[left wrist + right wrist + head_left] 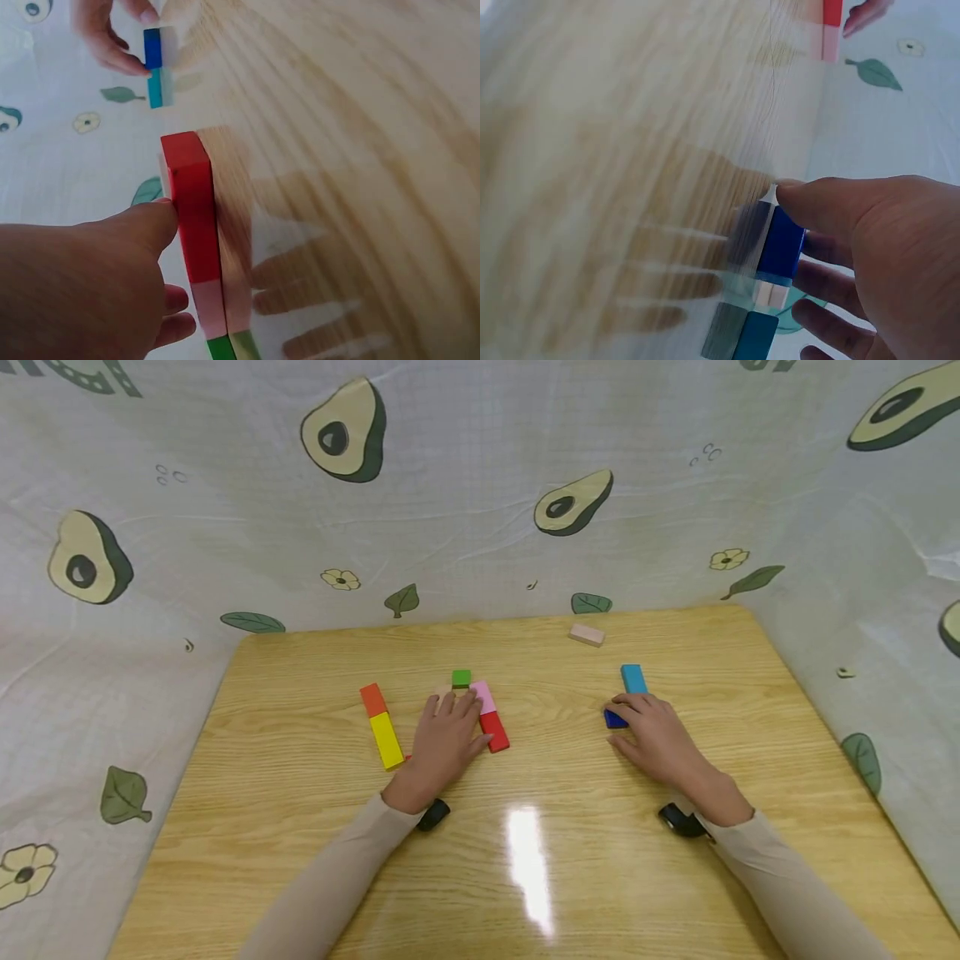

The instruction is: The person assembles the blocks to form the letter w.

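Observation:
My left hand (pixel 447 739) lies over a group of small blocks, its fingers fairly straight and spread. Its thumb touches the side of a red block (pixel 196 217), which stands end to end with a pink block (pixel 483 697). A green block (pixel 461 678) sits just beyond the fingertips, and a pale block is mostly hidden under them. On the other side, my right hand (pixel 660 739) holds a dark blue block (pixel 781 244) between thumb and fingers. Just beyond that block is a light blue block (pixel 633 678), in line with it.
Left of my left hand, an orange block (pixel 373 699) and a yellow block (pixel 387 741) form a row. A bit of red peeks out beside my left wrist. A beige block (pixel 587 635) lies near the far edge of the wooden table (pixel 300 860). Printed cloth (pixel 465 485) hangs behind.

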`<state>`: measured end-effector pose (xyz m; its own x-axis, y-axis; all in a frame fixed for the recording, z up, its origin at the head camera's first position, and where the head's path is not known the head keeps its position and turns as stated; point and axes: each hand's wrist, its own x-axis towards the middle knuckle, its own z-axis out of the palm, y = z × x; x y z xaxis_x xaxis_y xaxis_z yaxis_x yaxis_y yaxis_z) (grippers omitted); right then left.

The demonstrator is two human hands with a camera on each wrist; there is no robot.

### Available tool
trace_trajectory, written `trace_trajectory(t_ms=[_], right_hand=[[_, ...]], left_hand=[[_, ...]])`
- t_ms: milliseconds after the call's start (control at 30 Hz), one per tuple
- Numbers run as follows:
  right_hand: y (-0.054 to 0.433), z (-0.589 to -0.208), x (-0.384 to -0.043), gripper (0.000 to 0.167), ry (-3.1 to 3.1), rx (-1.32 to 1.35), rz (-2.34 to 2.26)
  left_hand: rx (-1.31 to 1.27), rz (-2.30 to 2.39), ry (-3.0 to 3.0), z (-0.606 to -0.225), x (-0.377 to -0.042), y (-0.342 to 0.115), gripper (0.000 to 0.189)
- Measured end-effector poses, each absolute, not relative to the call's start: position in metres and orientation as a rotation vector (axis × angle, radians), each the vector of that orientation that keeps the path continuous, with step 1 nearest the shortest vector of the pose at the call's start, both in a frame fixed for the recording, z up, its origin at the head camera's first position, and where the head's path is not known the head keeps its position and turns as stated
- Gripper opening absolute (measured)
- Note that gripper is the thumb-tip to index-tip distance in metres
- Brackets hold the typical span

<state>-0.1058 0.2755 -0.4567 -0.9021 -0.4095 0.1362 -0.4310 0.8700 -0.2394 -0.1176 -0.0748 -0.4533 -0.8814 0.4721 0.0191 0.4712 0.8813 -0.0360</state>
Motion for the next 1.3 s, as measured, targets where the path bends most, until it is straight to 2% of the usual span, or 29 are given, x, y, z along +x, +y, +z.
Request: trace_trajectory(t_ms=[367, 933, 1300], right_hand=[[0.266, -0.456, -0.109, 0.038, -2.905, 0.688, 0.403], [0.189, -0.453, -0.099, 0.037, -2.833, 1.013, 0.468], [0.165, -0.456, -0.096, 0.037, -2.873, 1.013, 0.472]], left_hand=[[-0.739, 0.042, -3.045, -0.454, -0.119, -0.069, 0.06], [-0.698, 0.054, -3.075, -0.451, -0.117, -0.064, 0.059], [-0.668, 0.066, -3.102, -0.453, -0.118, -0.063, 0.06]])
